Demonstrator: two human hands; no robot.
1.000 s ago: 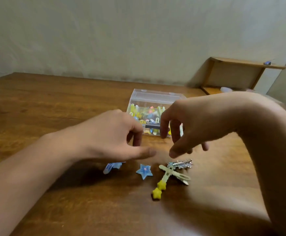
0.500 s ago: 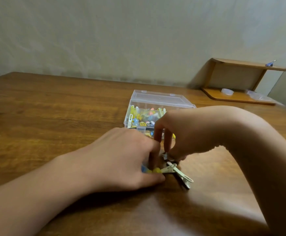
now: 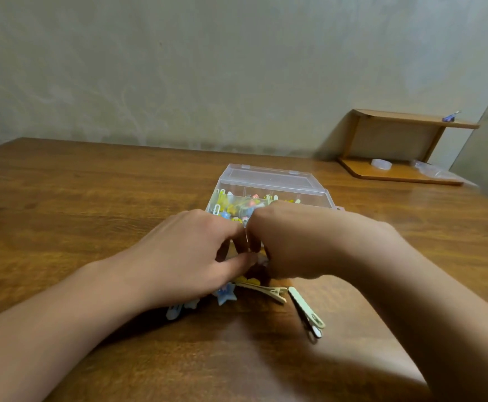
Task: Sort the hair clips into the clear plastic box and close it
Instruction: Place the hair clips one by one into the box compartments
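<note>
Wooden table, head view looking down at both hands, which meet knuckle to knuckle over a small heap of hair clips

Left hand: palm down, fingers curled in over the heap, thumb stretched toward the right hand; whether it actually grips a clip, cannot tell, the fingertips are hidden

Right hand: bunched into a loose fist, fingers tucked under; what it pinches, if anything, is hidden

Loose clips on the table below the hands: blue star clip just under the left thumb, a second pale blue clip peeping from under the left palm, a cream alligator clip with yellow top between the hands, another cream alligator clip lying apart to the right, angled toward the camera

Clear plastic box just behind the hands, lid open and laid back; mixed coloured clips inside, yellow, blue, pink

No writing or brand readable anywhere

Far right by the wall: small wooden shelf
</note>
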